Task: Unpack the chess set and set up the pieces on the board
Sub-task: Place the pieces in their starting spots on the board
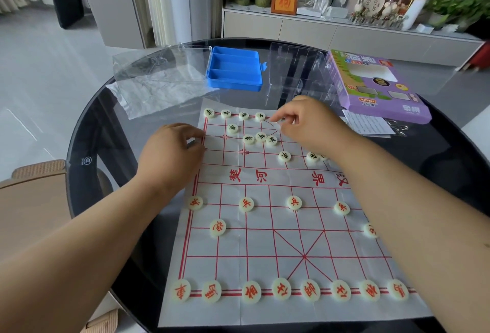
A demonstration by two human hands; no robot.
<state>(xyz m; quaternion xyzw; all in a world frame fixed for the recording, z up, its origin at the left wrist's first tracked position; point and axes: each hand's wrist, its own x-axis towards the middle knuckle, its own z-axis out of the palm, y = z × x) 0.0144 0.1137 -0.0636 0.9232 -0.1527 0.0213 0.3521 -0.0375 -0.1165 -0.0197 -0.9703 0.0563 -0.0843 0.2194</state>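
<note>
Hands work the far rows of our white paper board with red grid lines (265,240): right hand (313,123) fingers curl at the back row, grip unclear, left hand (172,152) curls at the board's edge, seemingly steadying it.

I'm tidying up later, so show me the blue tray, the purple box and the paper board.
blue tray (234,86): head view, on its near outer wall.
purple box (392,108): head view, on its near purple flap.
paper board (265,242): head view, on a bare square near the red pieces.
</note>
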